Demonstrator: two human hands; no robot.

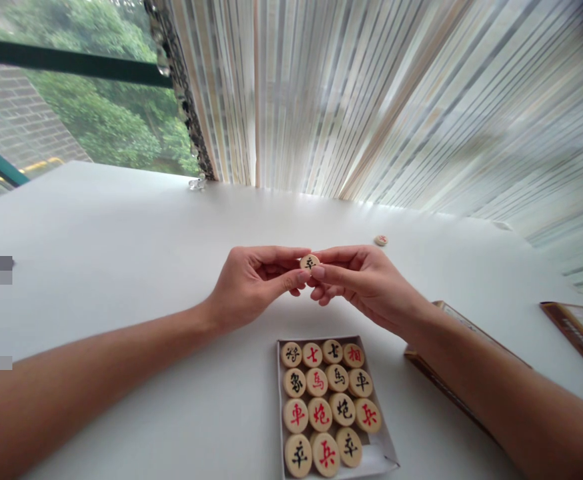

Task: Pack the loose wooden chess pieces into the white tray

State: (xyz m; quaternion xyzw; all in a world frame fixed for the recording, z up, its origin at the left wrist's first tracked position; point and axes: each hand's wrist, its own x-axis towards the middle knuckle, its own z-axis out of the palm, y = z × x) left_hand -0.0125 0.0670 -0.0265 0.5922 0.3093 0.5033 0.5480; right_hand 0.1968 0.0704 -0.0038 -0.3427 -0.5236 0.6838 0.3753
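A round wooden Chinese chess piece (309,263) with a black character is pinched between my two hands, above the white table. My left hand (256,280) grips its left side with thumb and fingers. On its right side, the thumb and fingers of my right hand (359,280) are closed on the same piece. Below the hands lies a shallow open box (374,460) with rows of similar pieces, marked in red or black. The bottom right corner of the box shows bare floor. Another piece, with a red mark (381,240), lies on the table beyond my right hand.
A brown-edged flat box (451,383) lies partly under my right forearm. Another brown-edged box (579,333) is at the far right. A string curtain (301,100) hangs along the table's back edge, with a clear glass-like object (197,183) at its left end.
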